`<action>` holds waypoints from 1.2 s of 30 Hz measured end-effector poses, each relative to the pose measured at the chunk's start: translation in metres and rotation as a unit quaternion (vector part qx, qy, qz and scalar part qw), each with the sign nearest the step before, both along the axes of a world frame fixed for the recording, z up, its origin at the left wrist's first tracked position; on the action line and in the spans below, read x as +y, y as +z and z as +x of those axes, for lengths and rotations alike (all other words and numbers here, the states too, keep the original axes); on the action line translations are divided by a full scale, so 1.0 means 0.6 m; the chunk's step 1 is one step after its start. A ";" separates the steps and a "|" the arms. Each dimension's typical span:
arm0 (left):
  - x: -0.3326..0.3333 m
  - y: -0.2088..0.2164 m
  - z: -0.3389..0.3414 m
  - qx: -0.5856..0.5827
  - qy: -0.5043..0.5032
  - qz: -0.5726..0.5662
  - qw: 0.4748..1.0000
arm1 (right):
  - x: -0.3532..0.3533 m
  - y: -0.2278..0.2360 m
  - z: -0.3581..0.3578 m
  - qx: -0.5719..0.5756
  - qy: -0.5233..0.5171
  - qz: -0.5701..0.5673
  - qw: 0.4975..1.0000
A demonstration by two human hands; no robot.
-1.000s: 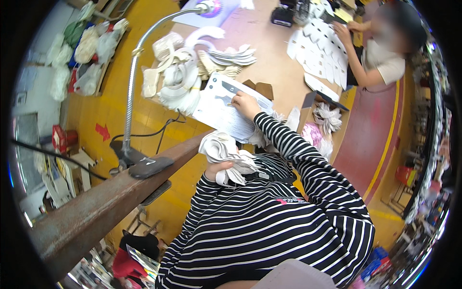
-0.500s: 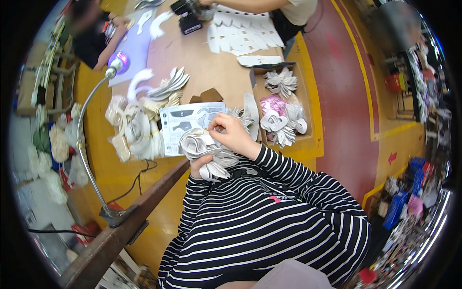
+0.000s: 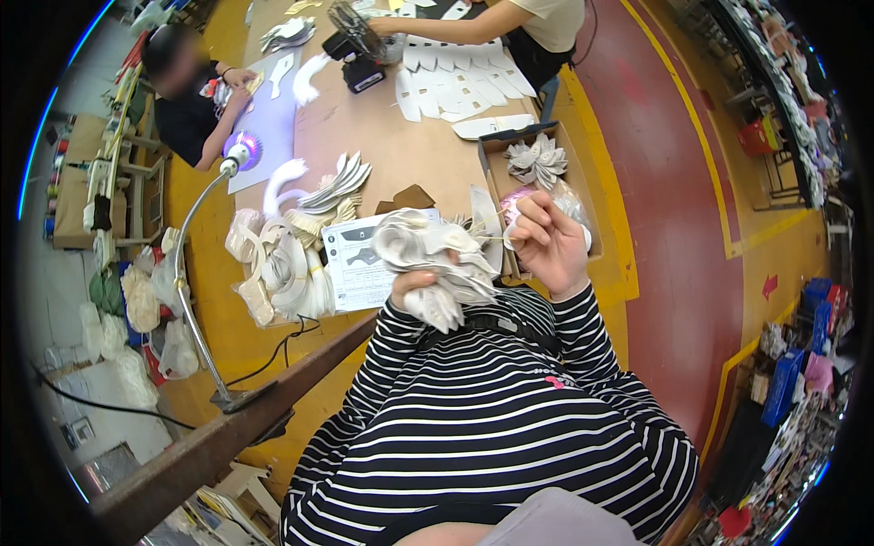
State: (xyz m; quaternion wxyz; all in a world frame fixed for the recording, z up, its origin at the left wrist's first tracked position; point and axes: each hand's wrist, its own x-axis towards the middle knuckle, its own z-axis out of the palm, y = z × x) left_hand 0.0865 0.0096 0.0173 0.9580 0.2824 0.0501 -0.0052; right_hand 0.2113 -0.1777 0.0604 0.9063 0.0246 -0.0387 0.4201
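— What's in your left hand (image 3: pixel 411 284)?
— A bundle of white cut-out pieces (image 3: pixel 435 257), gripped tight, near my chest.
— And the right hand (image 3: pixel 549 247)?
— Its grip pinches thin pale strands (image 3: pixel 480 238) beside the bundle, above the brown worktop (image 3: pixel 382 127).

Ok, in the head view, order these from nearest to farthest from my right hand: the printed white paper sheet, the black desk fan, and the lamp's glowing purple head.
From the right hand:
1. The printed white paper sheet, just to its left on the brown table.
2. The black desk fan, far up the table, near a co-worker's arm.
3. The lamp's glowing purple head, far up-left; roughly as far as the fan, too close to call.
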 end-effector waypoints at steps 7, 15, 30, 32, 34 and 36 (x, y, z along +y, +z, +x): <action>-0.006 -0.002 -0.002 0.046 -0.037 0.027 0.998 | 0.025 0.046 0.029 -0.330 -0.090 -0.346 0.874; 0.005 0.022 0.023 0.011 -0.071 0.241 0.968 | 0.049 0.037 0.014 -0.550 0.034 -0.334 0.765; 0.008 0.019 0.018 0.082 -0.008 -0.050 0.995 | 0.013 0.115 -0.008 -0.466 -0.177 -0.099 0.861; 0.024 0.013 0.011 -0.013 0.030 -0.132 0.991 | 0.010 0.093 0.003 -0.280 -0.304 -0.233 0.880; 0.024 0.034 0.011 0.000 0.081 -0.078 0.994 | 0.008 0.031 0.000 -0.239 -0.242 -0.342 0.876; 0.020 0.036 0.017 0.012 0.007 -0.024 1.000 | 0.006 -0.018 -0.011 -0.215 -0.115 -0.369 0.897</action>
